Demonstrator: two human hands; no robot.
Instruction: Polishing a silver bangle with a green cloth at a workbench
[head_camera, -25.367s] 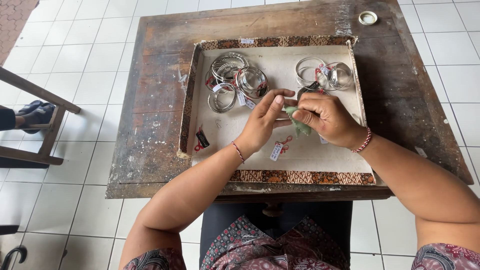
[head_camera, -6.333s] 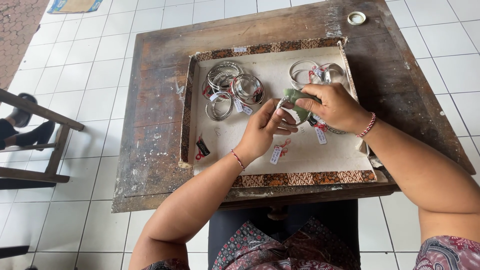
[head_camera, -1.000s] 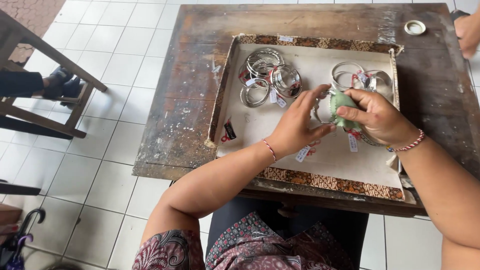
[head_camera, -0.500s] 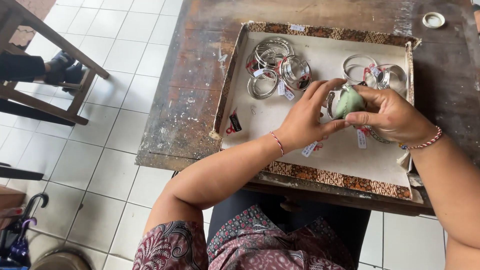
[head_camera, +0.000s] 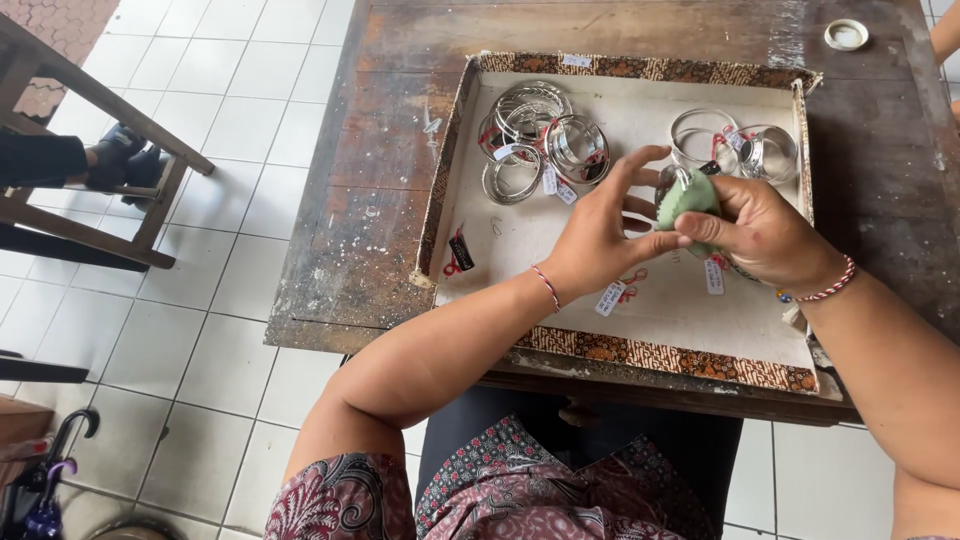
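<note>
Both bare forearms reach in from the near edge and meet over the middle of the scene, the left arm slanting up from the near left, the right arm coming in from the near right. The left hand (head_camera: 600, 235) has thumb and fingers spread and curved, palm turned rightward. The right hand (head_camera: 755, 235) is curled closed, knuckles up, its fingertips meeting the left hand's.

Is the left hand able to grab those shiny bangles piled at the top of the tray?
Probably yes. The left hand hovers just below the bangle pile, with only bare tray lining between them, though its fingers are busy at the green cloth.
</note>
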